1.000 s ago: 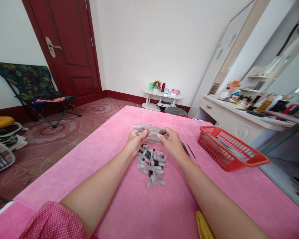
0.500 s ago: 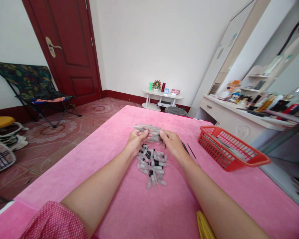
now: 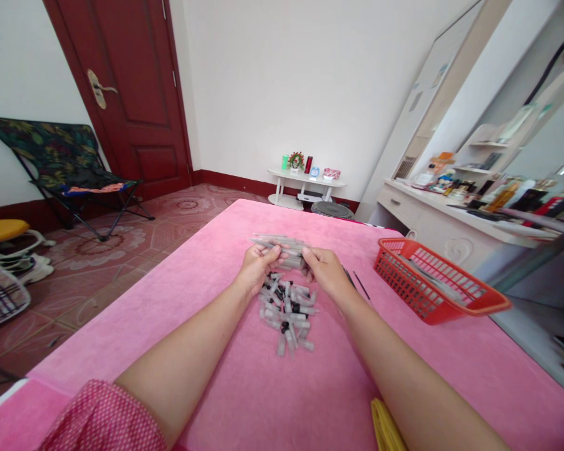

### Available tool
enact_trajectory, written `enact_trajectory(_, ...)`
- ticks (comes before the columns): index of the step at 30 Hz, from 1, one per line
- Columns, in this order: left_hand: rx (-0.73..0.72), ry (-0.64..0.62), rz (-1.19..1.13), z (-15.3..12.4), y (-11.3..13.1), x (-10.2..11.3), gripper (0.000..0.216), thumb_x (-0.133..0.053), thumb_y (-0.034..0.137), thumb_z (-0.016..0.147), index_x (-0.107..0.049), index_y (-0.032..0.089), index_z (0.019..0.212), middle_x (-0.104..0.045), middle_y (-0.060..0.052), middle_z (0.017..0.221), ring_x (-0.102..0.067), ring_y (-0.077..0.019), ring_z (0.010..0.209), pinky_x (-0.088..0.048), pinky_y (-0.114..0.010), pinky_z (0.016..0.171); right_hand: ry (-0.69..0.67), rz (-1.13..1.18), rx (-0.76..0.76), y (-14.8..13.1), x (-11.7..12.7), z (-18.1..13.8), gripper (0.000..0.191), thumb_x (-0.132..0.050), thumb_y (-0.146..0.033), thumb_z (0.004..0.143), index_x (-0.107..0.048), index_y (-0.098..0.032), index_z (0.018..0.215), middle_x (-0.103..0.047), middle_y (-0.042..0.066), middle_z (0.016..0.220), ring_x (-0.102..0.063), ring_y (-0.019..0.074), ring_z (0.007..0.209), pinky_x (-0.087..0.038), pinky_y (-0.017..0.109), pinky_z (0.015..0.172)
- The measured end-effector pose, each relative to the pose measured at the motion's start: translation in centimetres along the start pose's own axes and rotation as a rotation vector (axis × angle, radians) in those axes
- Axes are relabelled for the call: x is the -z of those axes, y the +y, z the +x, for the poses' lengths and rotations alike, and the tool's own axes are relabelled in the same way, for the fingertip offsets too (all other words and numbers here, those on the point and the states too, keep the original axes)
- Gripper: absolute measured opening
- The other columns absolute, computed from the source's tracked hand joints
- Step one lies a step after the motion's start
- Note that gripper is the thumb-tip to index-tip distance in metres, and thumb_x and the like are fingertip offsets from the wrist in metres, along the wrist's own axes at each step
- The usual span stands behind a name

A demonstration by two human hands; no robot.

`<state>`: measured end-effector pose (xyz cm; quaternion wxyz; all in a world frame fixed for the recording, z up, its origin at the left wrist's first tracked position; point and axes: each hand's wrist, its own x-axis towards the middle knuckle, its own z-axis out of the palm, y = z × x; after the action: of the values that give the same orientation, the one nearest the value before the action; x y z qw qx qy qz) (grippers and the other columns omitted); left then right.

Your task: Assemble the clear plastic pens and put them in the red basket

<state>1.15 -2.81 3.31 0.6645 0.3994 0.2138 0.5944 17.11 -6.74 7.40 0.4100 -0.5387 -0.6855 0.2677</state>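
My left hand (image 3: 257, 267) and my right hand (image 3: 326, 270) are both closed on a small clear tube piece (image 3: 290, 252) held between them, above a pink cloth-covered table (image 3: 207, 269). Just beyond the fingers lies a row of long clear tubes (image 3: 277, 240). Below the hands is a heap of short clear tubes and black caps (image 3: 287, 311).
A red plastic basket (image 3: 436, 279) stands to the right on the table, with two thin dark sticks (image 3: 356, 282) beside it. A yellow object (image 3: 385, 429) shows at the bottom edge. A folding chair (image 3: 61, 169), a dark red door and a white dresser surround the table.
My right hand has shifted slightly left, closer to the left hand. The piles have not moved.
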Motion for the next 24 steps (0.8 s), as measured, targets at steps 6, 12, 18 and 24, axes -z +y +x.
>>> enact_trajectory(6,0.001,-0.013,-0.003,0.0,-0.1,0.0,0.029,-0.078,0.022,0.062,-0.061,0.011,0.084,-0.071,-0.006,0.086,-0.064,-0.0081,0.063,-0.052,-0.016,0.06,-0.007,0.081,-0.014,-0.1,-0.1,0.0,0.034,-0.047,-0.043,0.081,-0.053,-0.017,0.06,-0.055,0.0,0.049,-0.051,0.0109,0.039,-0.038,0.022,0.042)
enact_trajectory(12,-0.014,-0.037,0.013,-0.1,-0.1,0.2,0.028,-0.077,0.023,0.064,-0.061,0.012,0.085,-0.07,-0.005,0.089,-0.064,-0.0076,0.064,-0.052,-0.016,0.061,-0.056,0.194,-0.117,-0.4,-0.3,-0.1,0.037,-0.051,-0.051,0.077,-0.052,-0.017,0.063,-0.056,-0.001,0.048,-0.05,0.0104,0.035,-0.035,0.02,0.036)
enact_trajectory(18,-0.001,-0.042,0.023,-0.1,0.0,0.1,0.03,-0.077,0.023,0.063,-0.06,0.013,0.084,-0.07,-0.004,0.088,-0.063,-0.0085,0.064,-0.051,-0.019,0.061,-0.151,0.297,-0.187,-0.3,-0.5,-0.2,0.045,-0.049,-0.059,0.075,-0.05,-0.017,0.058,-0.056,0.001,0.045,-0.047,0.0108,0.031,-0.031,0.021,0.033)
enact_trajectory(24,-0.049,0.067,-0.059,0.5,0.9,0.9,0.031,-0.069,0.03,0.073,-0.059,0.016,0.099,-0.063,0.0,0.073,-0.061,-0.011,0.066,-0.049,-0.02,0.058,-0.099,-0.036,0.058,0.1,-1.6,-0.6,0.031,-0.047,-0.04,0.082,-0.064,-0.015,0.075,-0.068,0.007,0.075,-0.062,0.0178,0.067,-0.048,0.03,0.063)
